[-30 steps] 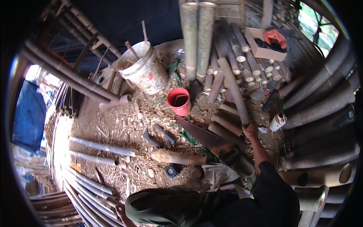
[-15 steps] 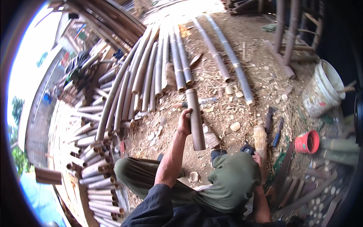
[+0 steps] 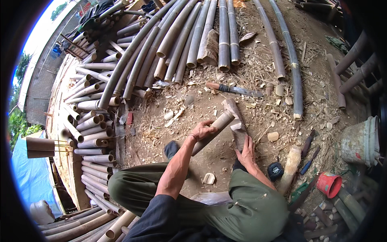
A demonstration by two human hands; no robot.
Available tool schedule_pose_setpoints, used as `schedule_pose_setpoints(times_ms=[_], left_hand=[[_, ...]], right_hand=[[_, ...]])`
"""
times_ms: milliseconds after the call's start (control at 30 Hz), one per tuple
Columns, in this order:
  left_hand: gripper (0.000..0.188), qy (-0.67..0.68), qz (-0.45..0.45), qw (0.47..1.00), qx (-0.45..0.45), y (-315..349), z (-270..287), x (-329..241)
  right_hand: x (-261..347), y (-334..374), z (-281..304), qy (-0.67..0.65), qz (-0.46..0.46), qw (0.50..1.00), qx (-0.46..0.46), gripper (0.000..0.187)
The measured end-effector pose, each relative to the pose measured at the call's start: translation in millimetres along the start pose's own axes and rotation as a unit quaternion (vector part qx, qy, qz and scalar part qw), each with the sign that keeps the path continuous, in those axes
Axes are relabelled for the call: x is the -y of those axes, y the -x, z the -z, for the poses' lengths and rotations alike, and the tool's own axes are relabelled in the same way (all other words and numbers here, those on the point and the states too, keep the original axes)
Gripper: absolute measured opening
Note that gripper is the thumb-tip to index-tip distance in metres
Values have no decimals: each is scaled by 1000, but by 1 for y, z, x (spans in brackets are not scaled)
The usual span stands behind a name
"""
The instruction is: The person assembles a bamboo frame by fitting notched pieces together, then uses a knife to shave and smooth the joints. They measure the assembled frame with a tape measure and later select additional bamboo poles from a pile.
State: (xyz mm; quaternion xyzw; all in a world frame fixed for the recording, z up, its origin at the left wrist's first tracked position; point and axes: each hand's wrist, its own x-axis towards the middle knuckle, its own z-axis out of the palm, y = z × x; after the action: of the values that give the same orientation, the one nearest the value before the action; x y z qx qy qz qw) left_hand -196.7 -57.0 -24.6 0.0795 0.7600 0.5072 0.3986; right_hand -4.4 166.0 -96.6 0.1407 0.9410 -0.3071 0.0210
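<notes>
My left hand (image 3: 203, 130) is closed around a short bamboo tube (image 3: 222, 122), which slants up to the right in front of my knees. Its upper end passes close to a rough wooden block (image 3: 237, 126) on the ground. On the near end of that block my right hand (image 3: 247, 154) has its fingers and thumb closed. Beyond both hands lies a knife (image 3: 236, 90) with a wooden handle, its blade toward the right. A dark round tape measure (image 3: 275, 171) sits by my right knee, beside a pale piece of log (image 3: 290, 164).
Long bamboo poles (image 3: 187, 36) fan out ahead; cut tubes (image 3: 96, 133) are stacked at left. At right are a blue-handled tool (image 3: 309, 161), a red container (image 3: 328, 184), a whitish bucket (image 3: 358, 141) and more bamboo pieces (image 3: 346, 207). Shavings and chips litter the dirt.
The bamboo tube in my left hand has gone from nearly upright to slanting. My right hand has moved from beside my right knee to the wooden block. The view has tipped downward.
</notes>
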Motion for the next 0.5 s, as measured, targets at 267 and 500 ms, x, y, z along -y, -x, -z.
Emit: schedule_pose_setpoints(times_ms=[267, 500], left_hand=[[85, -448, -175, 864, -146, -11, -37, 45], [84, -491, -64, 837, -230, 29, -36, 51]], right_hand=[[-41, 71, 93, 227, -143, 944, 193, 87], [-85, 96, 120, 233, -6, 955, 184, 81]])
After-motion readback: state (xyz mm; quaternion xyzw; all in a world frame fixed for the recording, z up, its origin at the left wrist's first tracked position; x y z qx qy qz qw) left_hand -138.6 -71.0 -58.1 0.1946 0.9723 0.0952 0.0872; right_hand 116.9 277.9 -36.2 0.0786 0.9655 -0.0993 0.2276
